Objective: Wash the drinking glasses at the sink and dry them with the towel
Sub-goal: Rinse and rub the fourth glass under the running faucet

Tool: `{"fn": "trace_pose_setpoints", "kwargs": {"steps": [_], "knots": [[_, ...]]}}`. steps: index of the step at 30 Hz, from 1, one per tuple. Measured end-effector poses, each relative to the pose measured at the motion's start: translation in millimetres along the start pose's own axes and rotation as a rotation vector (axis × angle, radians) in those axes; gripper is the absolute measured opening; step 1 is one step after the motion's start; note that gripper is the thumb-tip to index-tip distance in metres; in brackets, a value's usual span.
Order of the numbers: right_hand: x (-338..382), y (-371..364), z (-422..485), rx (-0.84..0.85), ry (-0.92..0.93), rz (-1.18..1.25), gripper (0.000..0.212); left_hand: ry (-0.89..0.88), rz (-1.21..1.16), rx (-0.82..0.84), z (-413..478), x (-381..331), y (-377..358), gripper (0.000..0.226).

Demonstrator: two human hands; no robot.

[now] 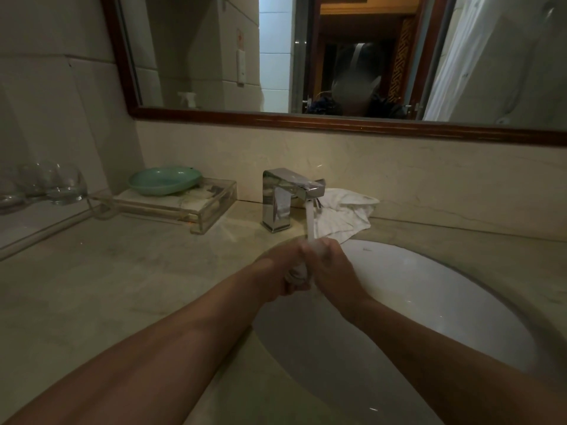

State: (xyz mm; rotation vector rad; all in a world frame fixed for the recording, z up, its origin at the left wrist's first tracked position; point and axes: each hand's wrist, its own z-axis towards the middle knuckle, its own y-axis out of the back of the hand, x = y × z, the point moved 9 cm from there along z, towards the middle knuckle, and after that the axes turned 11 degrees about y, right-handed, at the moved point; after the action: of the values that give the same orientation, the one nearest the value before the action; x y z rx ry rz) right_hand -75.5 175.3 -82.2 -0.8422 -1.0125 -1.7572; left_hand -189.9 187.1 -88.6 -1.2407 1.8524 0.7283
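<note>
**Drinking glass** (298, 273): clear, blurred, mostly hidden. Held between both hands under the water stream (310, 222) from the faucet (276, 200), above the back of the sink (429, 286).

**Left hand** (274, 271): grip curled round the glass's left side.

**Right hand** (333, 268): grip curled over its right side and top. Both forearms reach forward and converge at the stream.

**Towel** (340, 216): white, crumpled on the desk (122, 271) just beside the faucet, touching the basin's rim.

**Further glasses** (52, 185): far left, well apart.

**Risk, as judged:** the wet glass could slip from either grip and strike the basin. Splash from the stream could soak the towel lying so near.
</note>
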Motion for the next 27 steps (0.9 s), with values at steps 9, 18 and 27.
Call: {"fn": "trace_pose_setpoints", "kwargs": {"steps": [9, 18, 27], "knots": [[1, 28, 7, -0.158, 0.067, -0.111, 0.033, 0.009, -0.052, 0.047, 12, 6, -2, 0.056], [19, 7, -7, 0.115, 0.061, 0.161, 0.017, 0.031, -0.111, 0.062, 10, 6, -2, 0.074], [-2, 34, -1, -0.119, -0.086, 0.127, 0.035, -0.109, -0.094, 0.007, 2, -2, 0, 0.037]]}}
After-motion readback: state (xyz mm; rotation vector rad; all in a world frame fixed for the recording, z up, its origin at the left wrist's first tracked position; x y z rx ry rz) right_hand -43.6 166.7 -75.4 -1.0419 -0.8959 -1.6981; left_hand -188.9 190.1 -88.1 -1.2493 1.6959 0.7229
